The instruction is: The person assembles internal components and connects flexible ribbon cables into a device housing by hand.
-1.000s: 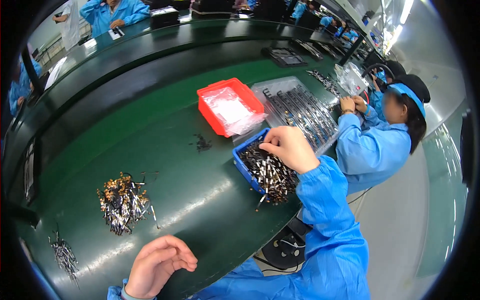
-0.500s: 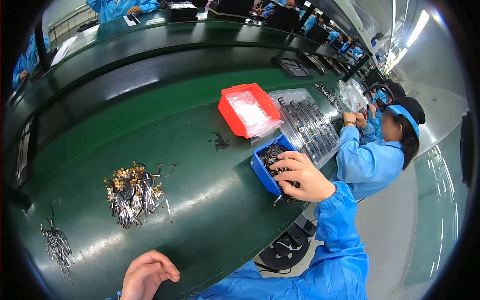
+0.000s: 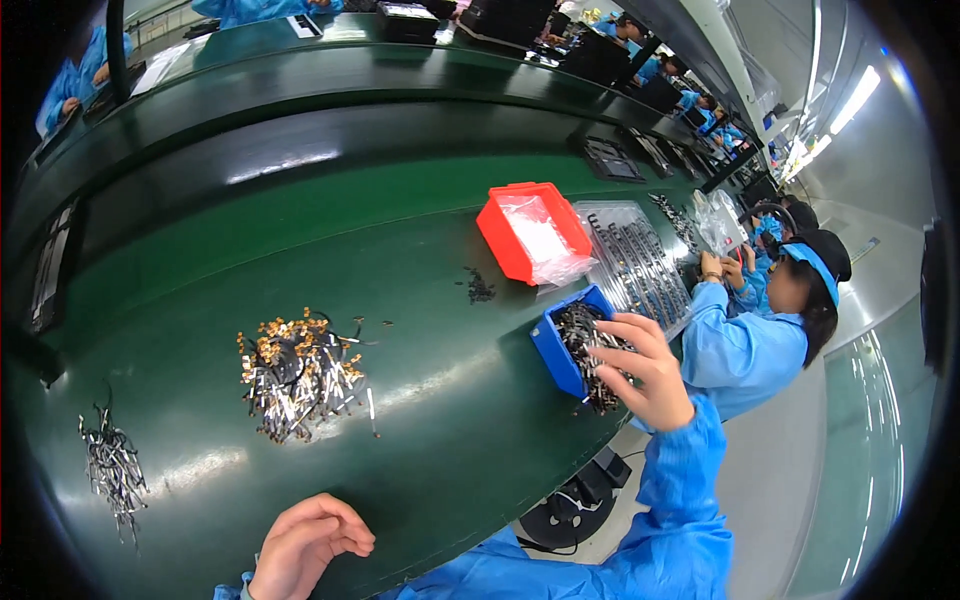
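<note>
My right hand (image 3: 655, 380) hovers over a blue plastic bin (image 3: 558, 358), its fingers spread above small dark-and-silver strip-like parts (image 3: 578, 330) that fill it; nothing shows in its grasp. Some of these parts spill over the near lip. Low at the table's front edge is my left hand (image 3: 308, 548), loosely curved, with a gap between thumb and fingers and no visible object. Beyond it lies a heap of thin flexible strips with gold-coloured ends (image 3: 300, 385). A smaller pile of dark and silver strips (image 3: 115, 465) sits at far left.
A red bin (image 3: 503, 243) holding clear plastic bags stands behind the blue bin. Beside them is a clear tray (image 3: 640, 255) with rows of parts. Tiny black pieces (image 3: 480, 288) lie on the green table (image 3: 420, 450). A co-worker (image 3: 745, 335) in blue sits at right.
The view has shifted, so the table things appear farther right. My right hand has lifted slightly and its fingers are spread wider over the bin. My left hand looks almost the same.
</note>
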A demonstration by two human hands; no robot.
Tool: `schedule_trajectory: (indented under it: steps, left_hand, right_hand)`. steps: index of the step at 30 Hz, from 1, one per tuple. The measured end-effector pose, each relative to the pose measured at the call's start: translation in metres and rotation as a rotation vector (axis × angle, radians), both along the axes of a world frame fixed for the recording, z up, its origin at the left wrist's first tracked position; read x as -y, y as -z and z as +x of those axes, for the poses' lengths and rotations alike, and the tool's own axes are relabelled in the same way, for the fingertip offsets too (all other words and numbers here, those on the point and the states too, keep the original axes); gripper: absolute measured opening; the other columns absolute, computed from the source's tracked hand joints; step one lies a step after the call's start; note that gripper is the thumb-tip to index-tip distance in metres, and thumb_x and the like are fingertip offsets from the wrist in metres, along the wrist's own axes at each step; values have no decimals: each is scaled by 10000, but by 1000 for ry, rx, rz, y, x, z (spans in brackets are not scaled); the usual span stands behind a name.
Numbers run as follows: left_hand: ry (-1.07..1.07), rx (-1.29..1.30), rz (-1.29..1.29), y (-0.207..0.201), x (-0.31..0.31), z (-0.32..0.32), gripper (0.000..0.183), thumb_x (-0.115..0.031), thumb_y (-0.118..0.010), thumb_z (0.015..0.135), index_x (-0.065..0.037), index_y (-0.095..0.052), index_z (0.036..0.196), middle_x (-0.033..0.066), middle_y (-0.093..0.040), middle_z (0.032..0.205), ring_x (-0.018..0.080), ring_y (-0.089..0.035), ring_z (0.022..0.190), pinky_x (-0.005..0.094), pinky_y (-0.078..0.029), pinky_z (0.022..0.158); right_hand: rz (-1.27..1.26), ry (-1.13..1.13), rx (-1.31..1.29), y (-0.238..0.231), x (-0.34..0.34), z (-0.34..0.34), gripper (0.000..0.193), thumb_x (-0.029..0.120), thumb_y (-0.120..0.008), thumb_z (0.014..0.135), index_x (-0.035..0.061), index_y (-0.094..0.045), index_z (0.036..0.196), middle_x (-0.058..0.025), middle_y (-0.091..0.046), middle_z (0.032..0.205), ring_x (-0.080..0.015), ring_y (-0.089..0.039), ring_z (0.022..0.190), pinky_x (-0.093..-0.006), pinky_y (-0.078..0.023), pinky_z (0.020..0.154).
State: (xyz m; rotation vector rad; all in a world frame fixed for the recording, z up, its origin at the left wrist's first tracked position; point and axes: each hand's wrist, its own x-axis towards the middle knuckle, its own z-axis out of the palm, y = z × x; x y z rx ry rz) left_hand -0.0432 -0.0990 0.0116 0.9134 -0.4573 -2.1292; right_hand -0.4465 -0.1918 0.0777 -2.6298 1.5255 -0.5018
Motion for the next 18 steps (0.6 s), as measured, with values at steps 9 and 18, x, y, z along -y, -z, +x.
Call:
schedule_trajectory:
  steps: [9, 18]
  left_hand:
    - [227, 902, -758, -17, 17, 5, 132, -53, -568, 893, -6, -627, 1002, 115, -663, 974, 227, -648, 869, 308, -501, 772]
    - [47, 1601, -1488, -2, 78, 15, 165, -42, -636, 764, -32, -619, 928, 80, -635, 955, 254, -612, 896, 370, -482, 796]
  right_hand:
    - [196, -227, 452, 61, 6, 165, 190, 24, -659, 827, 6, -670, 1016, -139, -649, 1033, -310, -635, 931, -368, -528, 815]
    - [1, -198, 338, 95, 66, 175, 229, 18, -664, 816, 18, -672, 1046, -117, -632, 1092, -305, -602, 996, -371, -504, 865]
